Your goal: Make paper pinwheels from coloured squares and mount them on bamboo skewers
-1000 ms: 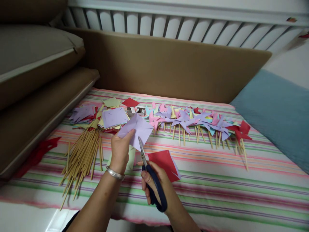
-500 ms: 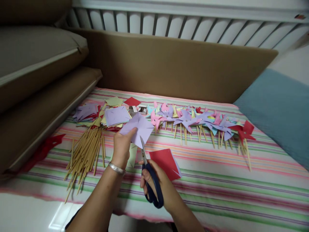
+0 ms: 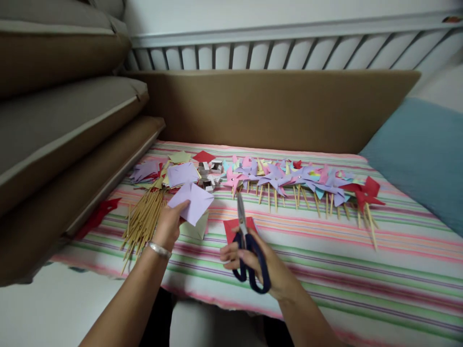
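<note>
Between the thumb and fingers of my left hand (image 3: 171, 221) is a square of purple paper (image 3: 196, 201) with slits cut in it. My right hand (image 3: 258, 258) grips a pair of scissors (image 3: 249, 246) with dark blue handles, blades pointing away from me and looking closed. The blade tips are apart from the purple paper. Below the scissors a red paper square (image 3: 231, 230) lies on the striped cloth, partly hidden by my right hand. A pale green paper square (image 3: 195, 227) lies under the held sheet.
Finished paper pinwheels (image 3: 277, 178) on sticks lie in a row at the back right. Bundled wooden sticks (image 3: 144, 217), stacked paper squares (image 3: 183, 173) and small white boxes (image 3: 208, 183) sit left of them. A brown board (image 3: 275, 111) stands behind; cushions (image 3: 72, 111) rise at left.
The scissors have come away from the purple paper and moved right, their blades now closed up. My left hand has shifted slightly left with the paper. The view has shifted too.
</note>
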`<act>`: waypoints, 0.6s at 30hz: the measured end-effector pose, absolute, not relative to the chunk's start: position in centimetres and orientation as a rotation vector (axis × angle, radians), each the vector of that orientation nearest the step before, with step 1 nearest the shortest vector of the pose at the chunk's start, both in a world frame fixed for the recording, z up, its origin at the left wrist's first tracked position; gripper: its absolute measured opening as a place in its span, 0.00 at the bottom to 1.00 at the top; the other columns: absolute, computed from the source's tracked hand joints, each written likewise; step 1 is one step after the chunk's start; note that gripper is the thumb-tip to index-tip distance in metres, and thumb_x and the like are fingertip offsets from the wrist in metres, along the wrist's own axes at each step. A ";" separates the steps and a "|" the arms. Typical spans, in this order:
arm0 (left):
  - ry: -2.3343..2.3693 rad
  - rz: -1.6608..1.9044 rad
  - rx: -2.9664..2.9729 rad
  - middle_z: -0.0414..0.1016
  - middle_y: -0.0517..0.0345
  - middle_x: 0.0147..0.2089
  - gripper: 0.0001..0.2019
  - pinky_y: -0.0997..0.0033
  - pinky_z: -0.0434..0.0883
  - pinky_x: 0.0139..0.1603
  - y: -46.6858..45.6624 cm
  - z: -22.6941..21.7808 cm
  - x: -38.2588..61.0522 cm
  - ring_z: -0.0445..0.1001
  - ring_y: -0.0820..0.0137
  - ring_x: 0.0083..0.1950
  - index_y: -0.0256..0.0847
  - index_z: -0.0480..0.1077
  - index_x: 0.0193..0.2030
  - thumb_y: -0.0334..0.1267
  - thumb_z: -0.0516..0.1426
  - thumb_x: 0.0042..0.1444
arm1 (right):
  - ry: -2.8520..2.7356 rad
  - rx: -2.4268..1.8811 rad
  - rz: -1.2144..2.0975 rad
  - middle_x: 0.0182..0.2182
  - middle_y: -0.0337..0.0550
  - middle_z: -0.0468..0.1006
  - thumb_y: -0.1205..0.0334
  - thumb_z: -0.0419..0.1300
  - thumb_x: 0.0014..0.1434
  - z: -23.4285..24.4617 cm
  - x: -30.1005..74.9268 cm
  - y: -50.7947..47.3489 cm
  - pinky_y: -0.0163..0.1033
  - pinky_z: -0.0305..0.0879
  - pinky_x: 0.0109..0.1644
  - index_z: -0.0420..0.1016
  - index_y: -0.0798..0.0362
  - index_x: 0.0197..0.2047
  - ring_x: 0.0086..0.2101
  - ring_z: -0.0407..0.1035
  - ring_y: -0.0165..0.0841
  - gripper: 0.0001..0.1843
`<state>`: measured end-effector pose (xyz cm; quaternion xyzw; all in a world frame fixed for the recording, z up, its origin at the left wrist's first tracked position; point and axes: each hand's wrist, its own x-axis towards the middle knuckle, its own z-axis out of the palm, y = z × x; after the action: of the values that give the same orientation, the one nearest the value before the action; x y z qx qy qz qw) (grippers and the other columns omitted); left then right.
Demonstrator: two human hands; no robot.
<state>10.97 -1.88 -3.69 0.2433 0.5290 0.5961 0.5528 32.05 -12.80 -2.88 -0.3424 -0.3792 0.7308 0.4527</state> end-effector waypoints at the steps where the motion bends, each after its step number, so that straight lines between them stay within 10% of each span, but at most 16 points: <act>1: 1.278 1.345 0.563 0.78 0.51 0.33 0.16 0.71 0.70 0.27 -2.4 -4.2 10.8 0.75 0.68 0.29 0.33 0.73 0.37 0.30 0.65 0.37 | -0.878 -0.786 1.770 0.39 0.49 0.77 0.58 0.64 0.49 -2.6 32.8 -12.7 0.52 0.66 0.45 0.59 0.48 0.50 0.41 0.73 0.41 0.26; 18: 1.623 1.377 0.774 0.71 0.56 0.33 0.13 0.65 0.69 0.39 -7.6 -5.3 11.7 0.72 0.65 0.38 0.38 0.66 0.35 0.27 0.61 0.42 | -0.432 -0.634 1.545 0.21 0.34 0.70 0.49 0.60 0.51 -2.7 39.0 -12.0 0.34 0.60 0.22 0.67 0.49 0.41 0.20 0.62 0.28 0.17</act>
<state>11.68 -7.60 -5.27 0.3095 0.6489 0.5506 0.4243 38.97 -12.01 -2.75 -0.2793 -0.1904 0.6803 0.6504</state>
